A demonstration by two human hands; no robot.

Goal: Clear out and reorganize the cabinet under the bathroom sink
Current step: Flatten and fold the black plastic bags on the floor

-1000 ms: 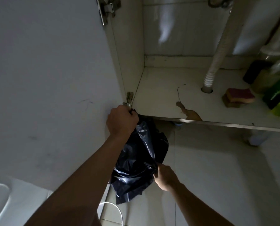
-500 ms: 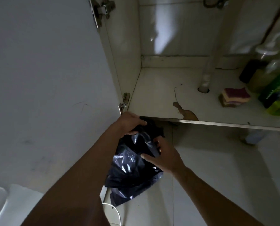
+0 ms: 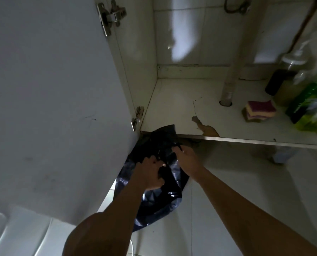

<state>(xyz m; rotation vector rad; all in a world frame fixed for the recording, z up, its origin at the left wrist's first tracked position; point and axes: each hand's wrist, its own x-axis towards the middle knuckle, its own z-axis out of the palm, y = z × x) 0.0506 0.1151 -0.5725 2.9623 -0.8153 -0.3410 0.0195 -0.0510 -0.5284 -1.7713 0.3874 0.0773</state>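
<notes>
Bag (image 3: 159,202): thin glossy black plastic, crumpled. Long axis runs from front lip of cabinet floor (image 3: 172,100) down toward room floor, beside open white door (image 3: 52,89).
Left hand (image 3: 150,174): fingers curled, bunching bag's middle.
Right hand (image 3: 186,158): fingers grip bag's upper edge.
Cabinet floor: white laminate, chipped, brown core exposed.
Sponges (image 3: 259,111): stacked, purple-yellow layers.
Green bottle (image 3: 309,108): label blurred, unreadable.

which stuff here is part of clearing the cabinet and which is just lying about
Job in hand:
cabinet
bag, gripped by left hand and right hand
sponge and bottles on the shelf

Just there:
drain pipe
door hinge
white fixture, lower left
</notes>
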